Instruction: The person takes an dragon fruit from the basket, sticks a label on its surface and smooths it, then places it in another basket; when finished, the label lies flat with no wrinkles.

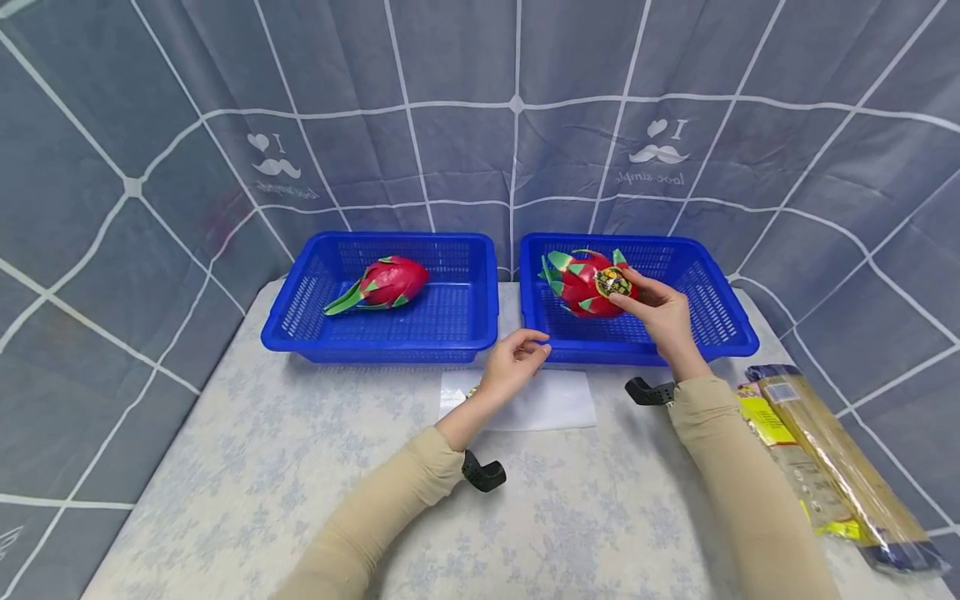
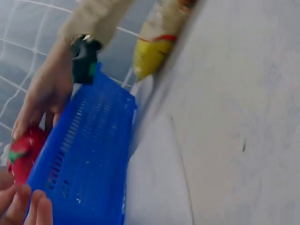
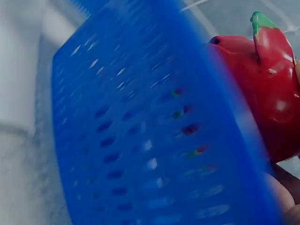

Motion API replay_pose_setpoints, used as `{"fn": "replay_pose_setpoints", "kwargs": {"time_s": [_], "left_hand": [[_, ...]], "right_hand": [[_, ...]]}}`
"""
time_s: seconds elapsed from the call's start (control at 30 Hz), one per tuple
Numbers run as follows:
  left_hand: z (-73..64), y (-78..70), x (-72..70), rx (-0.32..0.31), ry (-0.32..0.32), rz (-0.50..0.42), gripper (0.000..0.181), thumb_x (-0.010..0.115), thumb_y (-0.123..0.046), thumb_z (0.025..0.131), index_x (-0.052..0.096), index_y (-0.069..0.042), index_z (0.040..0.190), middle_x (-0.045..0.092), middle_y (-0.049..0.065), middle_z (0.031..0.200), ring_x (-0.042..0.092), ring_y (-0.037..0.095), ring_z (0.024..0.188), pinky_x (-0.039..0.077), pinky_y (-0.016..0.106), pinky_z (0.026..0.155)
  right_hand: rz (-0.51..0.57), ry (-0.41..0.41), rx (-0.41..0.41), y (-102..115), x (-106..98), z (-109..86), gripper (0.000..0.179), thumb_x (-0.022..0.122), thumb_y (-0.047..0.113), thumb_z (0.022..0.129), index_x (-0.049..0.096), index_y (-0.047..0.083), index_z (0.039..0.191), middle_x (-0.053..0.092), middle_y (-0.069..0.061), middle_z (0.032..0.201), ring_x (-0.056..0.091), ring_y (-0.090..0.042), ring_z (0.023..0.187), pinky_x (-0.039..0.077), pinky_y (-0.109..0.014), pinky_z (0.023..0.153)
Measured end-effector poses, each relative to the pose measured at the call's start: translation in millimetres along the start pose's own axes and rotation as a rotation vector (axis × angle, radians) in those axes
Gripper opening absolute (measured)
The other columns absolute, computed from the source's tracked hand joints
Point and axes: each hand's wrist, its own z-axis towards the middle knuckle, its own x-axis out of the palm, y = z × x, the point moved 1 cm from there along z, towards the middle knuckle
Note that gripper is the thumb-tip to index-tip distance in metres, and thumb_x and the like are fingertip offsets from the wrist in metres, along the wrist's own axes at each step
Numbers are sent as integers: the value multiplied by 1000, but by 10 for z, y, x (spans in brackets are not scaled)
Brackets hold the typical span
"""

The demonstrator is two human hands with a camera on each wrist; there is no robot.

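My right hand [image 1: 663, 312] grips a red dragon fruit [image 1: 577, 287] with green-tipped scales, over the right blue basket [image 1: 633, 357]. On the fruit, between thumb and fingers, shows a round black and yellow sticker [image 1: 612, 283]. In the right wrist view the basket wall [image 3: 126, 136] covers part of the dragon fruit [image 3: 262, 89]. With fingers loosely bent and nothing in them, my left hand [image 1: 513, 367] hovers by the front corners of the two baskets. Another dragon fruit [image 1: 393, 282] lies in the left blue basket [image 1: 375, 344].
A white sheet [image 1: 551, 404] lies on the table in front of the baskets, partly under my left hand. At the right edge are a long brown package [image 1: 832, 450] and a yellow-and-clear packet [image 1: 768, 421]. A grey curtain [image 1: 457, 158] hangs behind the baskets.
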Motion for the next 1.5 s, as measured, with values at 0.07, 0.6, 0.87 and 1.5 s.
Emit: {"fn": "replay_pose_setpoints", "kwargs": {"time_s": [0.07, 0.6, 0.87, 1.5], "left_hand": [[7, 42, 46, -6, -66, -10, 20, 63, -9, 89, 65, 2, 106, 66, 23, 87, 64, 35, 72, 52, 23, 57], [10, 69, 77, -33, -103, -65, 23, 63, -8, 90, 65, 4, 109, 67, 25, 89, 65, 36, 68, 53, 25, 54], [-96, -138, -180, -55, 99, 25, 28, 61, -11, 91, 62, 1, 116, 67, 18, 95, 66, 33, 78, 55, 29, 63], [350, -745, -1742, 240, -26, 58, 23, 63, -4, 89, 60, 4, 110, 67, -2, 83, 65, 13, 68, 53, 28, 63]], "right_hand": [[-90, 31, 27, -60, 24, 51, 48, 78, 18, 77, 64, 13, 123, 57, -2, 129, 58, -14, 110, 49, -20, 84], [-628, 304, 61, -90, 134, 142, 37, 77, 8, 76, 60, -1, 108, 50, -24, 129, 46, -43, 119, 41, -51, 95], [-523, 155, 95, 91, 147, 9, 42, 69, 24, 86, 56, 0, 119, 49, -20, 132, 48, -38, 120, 42, -51, 95], [-34, 167, -167, 487, 1121, -522, 23, 65, 8, 89, 61, -7, 106, 63, -21, 99, 65, -10, 77, 51, -22, 68]]}}
